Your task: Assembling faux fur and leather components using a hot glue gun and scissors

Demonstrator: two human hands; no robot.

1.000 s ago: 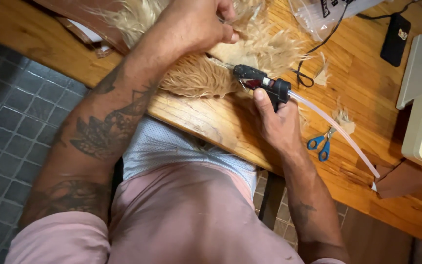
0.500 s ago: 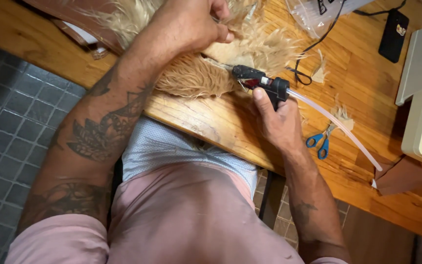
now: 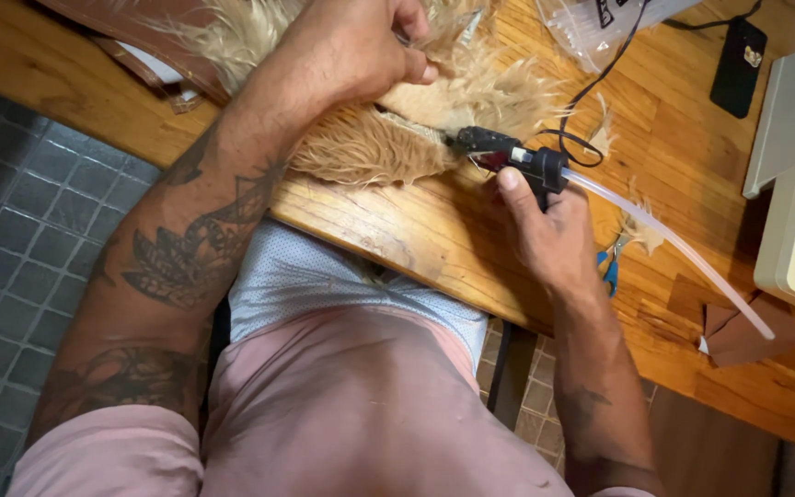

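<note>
Your right hand (image 3: 549, 235) is gripping a black glue gun (image 3: 508, 156), nozzle touching the tan faux fur (image 3: 370, 152) at the wooden table (image 3: 397, 230) edge. Your left hand (image 3: 342, 51) is pinching the fur. A clear plastic bag (image 3: 591, 28) is lying beyond.

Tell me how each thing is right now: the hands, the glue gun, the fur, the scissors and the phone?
Left hand: closed on the fur, pressing it down.
Right hand: gripping the glue gun.
Glue gun: held, nozzle at the fur's edge, clear stick poking out the back.
Fur: lying on the table, partly folded.
Scissors: lying flat, mostly hidden behind the right hand.
Phone: lying flat, untouched.
</note>
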